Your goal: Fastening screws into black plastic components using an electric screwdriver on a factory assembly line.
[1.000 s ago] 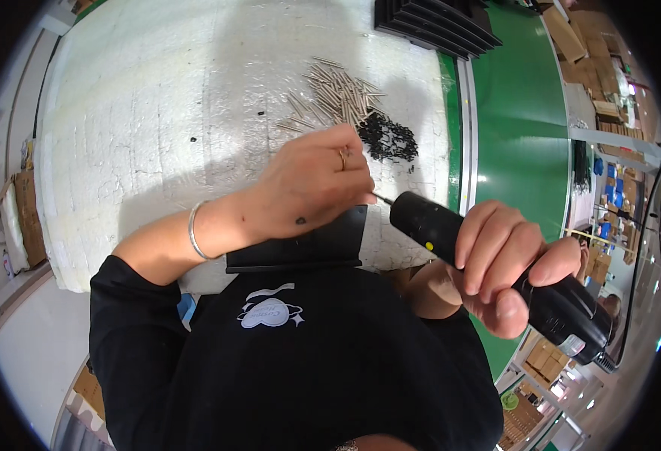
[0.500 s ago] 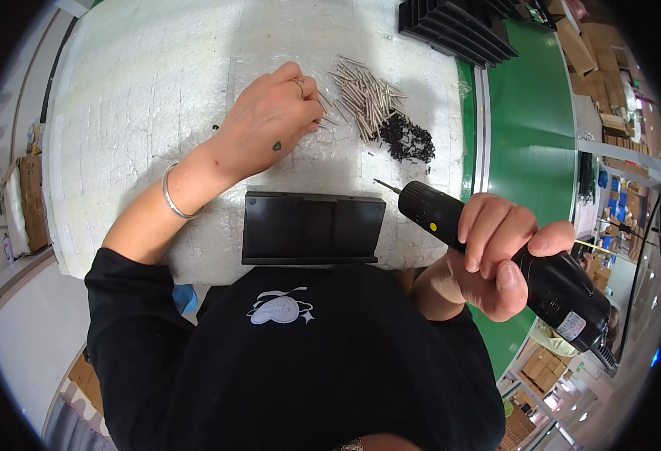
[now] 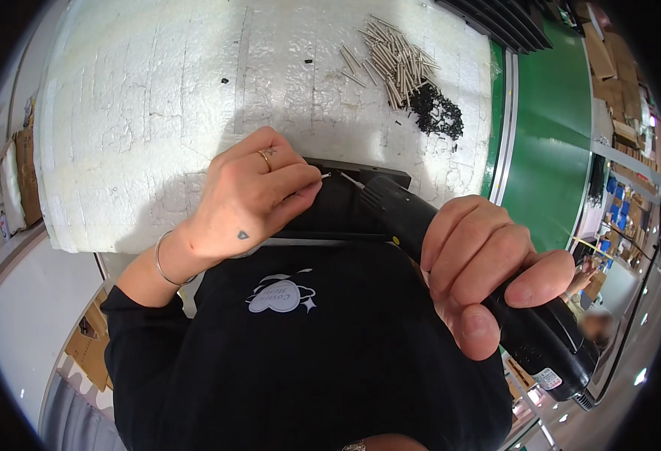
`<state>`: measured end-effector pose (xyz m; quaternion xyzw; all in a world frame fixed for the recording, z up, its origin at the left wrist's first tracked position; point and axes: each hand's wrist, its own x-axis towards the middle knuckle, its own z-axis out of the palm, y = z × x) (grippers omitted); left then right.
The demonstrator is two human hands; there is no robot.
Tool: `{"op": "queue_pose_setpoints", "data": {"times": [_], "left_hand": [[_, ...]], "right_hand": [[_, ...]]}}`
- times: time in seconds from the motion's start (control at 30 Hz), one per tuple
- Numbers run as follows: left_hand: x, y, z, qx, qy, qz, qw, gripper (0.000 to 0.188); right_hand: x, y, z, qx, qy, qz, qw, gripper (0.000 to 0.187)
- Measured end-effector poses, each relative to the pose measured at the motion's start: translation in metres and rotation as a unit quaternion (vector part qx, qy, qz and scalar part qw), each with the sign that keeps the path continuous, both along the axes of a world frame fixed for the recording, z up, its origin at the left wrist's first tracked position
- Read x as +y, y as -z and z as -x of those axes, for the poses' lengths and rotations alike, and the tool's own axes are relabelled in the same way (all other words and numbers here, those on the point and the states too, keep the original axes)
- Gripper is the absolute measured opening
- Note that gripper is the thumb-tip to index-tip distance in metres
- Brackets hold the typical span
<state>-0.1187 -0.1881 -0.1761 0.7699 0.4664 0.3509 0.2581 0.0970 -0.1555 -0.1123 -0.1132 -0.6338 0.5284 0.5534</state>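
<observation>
My left hand [image 3: 259,180] is closed in a pinch. From between its fingertips pokes the silvery end of a thin metal pin [image 3: 326,176], the rest of it covered by the fingers. My right hand [image 3: 488,267] is wrapped round a black electric screwdriver [image 3: 402,213], whose bit points left at the pin's end, a small gap apart. Below both lies a black rectangular piece [image 3: 323,218] with a raised edge, close against my shirt and partly hidden by the hands.
On the white foam-covered table [image 3: 150,98] lie a heap of metal pins [image 3: 398,60] and a pile of small black screws [image 3: 437,111]. Two black bits sit farther left. Black slotted parts [image 3: 499,22] stand at the far right, near a green surface [image 3: 544,135].
My left hand has come back from the loose pins to above the black piece, a pin end now showing. The screwdriver has moved left, its bit near that end.
</observation>
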Motion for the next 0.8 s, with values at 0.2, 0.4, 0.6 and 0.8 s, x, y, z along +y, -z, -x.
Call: {"op": "queue_pose_setpoints", "data": {"times": [0.2,0.4,0.6,0.8], "left_hand": [[0.0,0.001,-0.004,-0.001,-0.015,-0.003,1.0,0.015],[-0.001,0.001,-0.005,-0.008,-0.015,0.01,1.0,0.021],[-0.001,0.002,-0.008,-0.012,-0.016,-0.002,1.0,0.02],[-0.005,0.008,-0.009,-0.01,-0.019,-0.008,1.0,0.015]], "right_hand": [[-0.002,0.003,0.001,-0.001,-0.003,0.009,1.0,0.035],[0.0,0.006,0.006,-0.003,-0.009,0.004,1.0,0.034],[0.004,0.007,0.008,-0.019,-0.034,-0.006,0.999,0.033],[0.021,0.001,0.016,-0.067,-0.118,-0.035,0.99,0.033]]}}
